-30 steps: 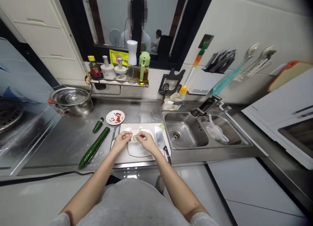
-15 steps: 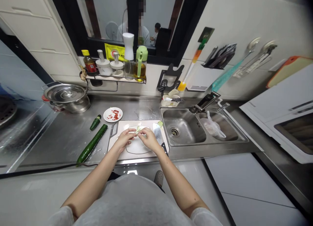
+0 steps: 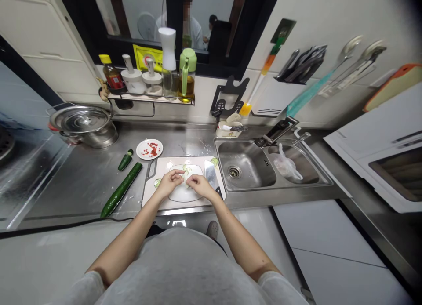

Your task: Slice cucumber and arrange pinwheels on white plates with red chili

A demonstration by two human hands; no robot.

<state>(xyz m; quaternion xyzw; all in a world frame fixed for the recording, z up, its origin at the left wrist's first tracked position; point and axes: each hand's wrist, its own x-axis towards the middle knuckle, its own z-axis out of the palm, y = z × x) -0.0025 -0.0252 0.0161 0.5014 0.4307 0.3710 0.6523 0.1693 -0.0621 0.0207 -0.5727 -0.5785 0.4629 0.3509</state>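
Over a white plate [image 3: 184,195] on the cutting board [image 3: 154,199], my left hand [image 3: 170,182] and my right hand [image 3: 198,185] meet, fingertips pinched on a thin cucumber slice [image 3: 186,173]. Parts of the slice are hidden by the fingers. A kitchen knife [image 3: 211,174] lies at the board's right side, its handle pointing toward me. Loose cucumber slices rest on the board, one at the left [image 3: 157,183] and another at the top right corner [image 3: 214,161]. Left of the board lie a long cucumber [image 3: 121,190] and a short cucumber piece [image 3: 125,160].
A small plate [image 3: 140,150] with red bits stands behind the board. At the left is a lidded steel pot [image 3: 102,138]; to the right, a double sink [image 3: 245,179] holds a plastic bag [image 3: 286,164]. Bottles stand on a wall rack [image 3: 154,98].
The camera view has shifted slightly. My hands stay together over the plate, and the left cucumber slice on the board now shows more clearly beside my left hand.
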